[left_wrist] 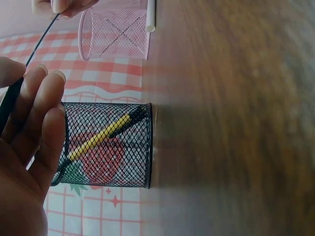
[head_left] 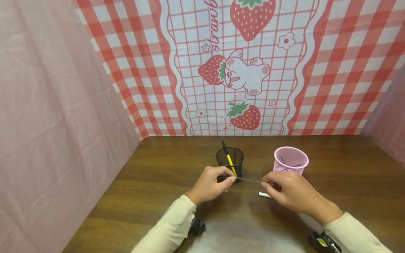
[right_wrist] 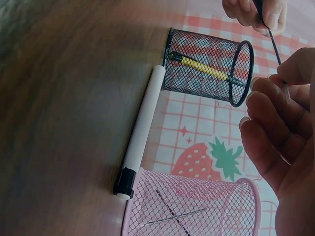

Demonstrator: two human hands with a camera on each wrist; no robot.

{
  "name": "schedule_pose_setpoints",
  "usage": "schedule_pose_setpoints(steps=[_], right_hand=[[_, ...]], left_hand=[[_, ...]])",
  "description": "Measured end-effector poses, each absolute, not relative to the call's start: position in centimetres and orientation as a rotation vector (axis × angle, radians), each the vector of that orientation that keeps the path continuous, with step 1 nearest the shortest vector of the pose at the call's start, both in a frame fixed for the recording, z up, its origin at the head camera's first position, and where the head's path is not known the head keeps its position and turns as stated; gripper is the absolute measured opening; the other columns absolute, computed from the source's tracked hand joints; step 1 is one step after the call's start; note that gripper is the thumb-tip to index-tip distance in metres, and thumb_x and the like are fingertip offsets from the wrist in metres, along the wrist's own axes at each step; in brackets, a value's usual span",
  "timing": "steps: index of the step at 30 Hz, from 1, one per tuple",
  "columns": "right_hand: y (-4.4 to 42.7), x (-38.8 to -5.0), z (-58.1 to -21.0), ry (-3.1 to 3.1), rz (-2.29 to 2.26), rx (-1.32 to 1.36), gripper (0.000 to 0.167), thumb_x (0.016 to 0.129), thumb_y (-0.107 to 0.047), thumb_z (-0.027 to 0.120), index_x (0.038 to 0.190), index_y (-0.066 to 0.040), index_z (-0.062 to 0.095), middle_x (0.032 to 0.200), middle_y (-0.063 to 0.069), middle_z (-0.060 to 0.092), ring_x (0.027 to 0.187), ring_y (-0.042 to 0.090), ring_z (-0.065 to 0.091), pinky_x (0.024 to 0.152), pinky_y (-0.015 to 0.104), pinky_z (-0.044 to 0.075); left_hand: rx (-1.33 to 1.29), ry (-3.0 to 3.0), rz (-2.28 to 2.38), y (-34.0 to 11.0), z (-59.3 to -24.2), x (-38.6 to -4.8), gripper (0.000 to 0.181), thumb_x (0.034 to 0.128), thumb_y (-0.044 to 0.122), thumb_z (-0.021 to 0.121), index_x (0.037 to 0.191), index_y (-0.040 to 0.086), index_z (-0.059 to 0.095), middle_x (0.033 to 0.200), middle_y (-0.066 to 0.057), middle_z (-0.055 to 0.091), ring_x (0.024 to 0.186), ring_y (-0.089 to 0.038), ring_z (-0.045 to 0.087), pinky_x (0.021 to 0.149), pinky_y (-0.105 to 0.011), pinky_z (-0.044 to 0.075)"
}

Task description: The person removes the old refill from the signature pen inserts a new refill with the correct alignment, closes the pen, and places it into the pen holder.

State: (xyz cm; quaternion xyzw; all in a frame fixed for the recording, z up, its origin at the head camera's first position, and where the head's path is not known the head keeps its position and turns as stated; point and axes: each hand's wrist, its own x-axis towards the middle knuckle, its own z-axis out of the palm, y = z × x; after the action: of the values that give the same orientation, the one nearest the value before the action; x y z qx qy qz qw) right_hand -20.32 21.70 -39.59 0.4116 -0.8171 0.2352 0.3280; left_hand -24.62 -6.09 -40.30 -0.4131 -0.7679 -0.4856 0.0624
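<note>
My left hand (head_left: 210,184) grips a slim black pen barrel (left_wrist: 11,101) in front of the black mesh cup. From the barrel's end runs a thin, dark ink refill (head_left: 250,180) with a clear tail. Thumb and fingers of my right hand (head_left: 291,191) pinch the refill near that tail, in front of the pink cup. Inside the black mesh cup (head_left: 243,157) leans a yellow-and-black pen (head_left: 231,163). Thin dark sticks cross in the pink mesh cup (head_left: 290,148). How far the refill sits inside the barrel is hidden.
On the wooden table (head_left: 152,196) lies a white marker (right_wrist: 145,123) with a black end, between the cups and partly under my right hand in the head view. A strawberry-print cloth (head_left: 202,105) hangs behind the table, and a pink curtain (head_left: 47,105) on the left.
</note>
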Motion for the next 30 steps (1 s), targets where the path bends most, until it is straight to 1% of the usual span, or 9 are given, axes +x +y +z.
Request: schedule_pose_setpoints(steps=[6,8,10,13,20,23,27,30], right_hand=[[21.71,-20.12,-39.59,-2.156,0.617,1.056,0.014,0.080,-0.010,0.076,0.088,-0.020,0.069,0.078,-0.021,0.058,0.067,-0.006,0.052,0.058,0.014,0.043],[21.64,-20.04,-39.59,-2.156,0.614,1.050,0.018,0.077,-0.008,0.077,0.088,-0.020,0.068,0.078,-0.022,0.058,0.066,-0.006,0.051,0.058,0.014,0.043],[21.58,-20.00,-39.59,-2.152,0.615,1.051,0.022,0.074,-0.006,0.078,0.088,-0.020,0.068,0.077,-0.021,0.058,0.066,-0.006,0.052,0.058,0.014,0.043],[21.55,-20.01,-39.50,-2.152,0.615,1.053,0.024,0.073,-0.005,0.078,0.088,-0.021,0.068,0.077,-0.021,0.058,0.066,-0.006,0.051,0.058,0.014,0.043],[21.70,-20.18,-39.38,-2.139,0.616,1.057,0.022,0.073,-0.006,0.077,0.086,-0.021,0.066,0.077,-0.021,0.058,0.066,-0.006,0.051,0.058,0.014,0.042],[21.80,-20.28,-39.36,-2.137,0.609,1.059,0.020,0.074,-0.008,0.075,0.085,-0.022,0.066,0.076,-0.022,0.057,0.065,-0.006,0.051,0.058,0.014,0.042],[21.91,-20.36,-39.42,-2.143,0.617,1.059,0.022,0.073,-0.007,0.075,0.084,-0.023,0.065,0.075,-0.023,0.056,0.065,-0.006,0.050,0.058,0.014,0.042],[21.98,-20.36,-39.47,-2.150,0.628,1.049,0.024,0.072,-0.005,0.075,0.083,-0.023,0.064,0.075,-0.023,0.056,0.065,-0.006,0.050,0.058,0.014,0.042]], left_hand=[[-1.234,-2.305,-1.479,-6.03,-40.37,-24.63,0.010,0.0973,0.013,0.067,0.095,0.005,0.072,0.080,-0.005,0.071,0.057,-0.014,0.068,0.054,-0.024,0.055],[-1.230,-2.311,-1.473,-6.06,-40.40,-24.59,0.008,0.0971,0.013,0.067,0.095,0.006,0.072,0.079,-0.005,0.071,0.057,-0.015,0.068,0.054,-0.024,0.055],[-1.229,-2.316,-1.465,-6.10,-40.43,-24.55,0.007,0.0969,0.013,0.067,0.095,0.007,0.071,0.077,-0.004,0.070,0.057,-0.014,0.067,0.053,-0.023,0.054],[-1.231,-2.315,-1.458,-6.12,-40.38,-24.53,0.007,0.0968,0.013,0.068,0.095,0.007,0.071,0.076,-0.003,0.070,0.057,-0.013,0.066,0.053,-0.023,0.054],[-1.245,-2.289,-1.439,-6.07,-40.14,-24.61,0.006,0.0954,0.012,0.070,0.097,0.007,0.072,0.077,-0.002,0.070,0.056,-0.008,0.064,0.052,-0.022,0.054],[-1.240,-2.282,-1.448,-6.05,-40.15,-24.69,0.007,0.0951,0.013,0.071,0.098,0.006,0.073,0.078,-0.003,0.071,0.056,-0.012,0.066,0.052,-0.022,0.054],[-1.236,-2.278,-1.462,-6.04,-40.24,-24.72,0.009,0.0957,0.014,0.070,0.100,0.006,0.073,0.084,-0.006,0.072,0.057,-0.021,0.069,0.054,-0.022,0.054],[-1.234,-2.273,-1.467,-6.04,-40.32,-24.70,0.011,0.0955,0.014,0.071,0.101,0.005,0.073,0.083,-0.007,0.072,0.058,-0.022,0.069,0.054,-0.022,0.055]])
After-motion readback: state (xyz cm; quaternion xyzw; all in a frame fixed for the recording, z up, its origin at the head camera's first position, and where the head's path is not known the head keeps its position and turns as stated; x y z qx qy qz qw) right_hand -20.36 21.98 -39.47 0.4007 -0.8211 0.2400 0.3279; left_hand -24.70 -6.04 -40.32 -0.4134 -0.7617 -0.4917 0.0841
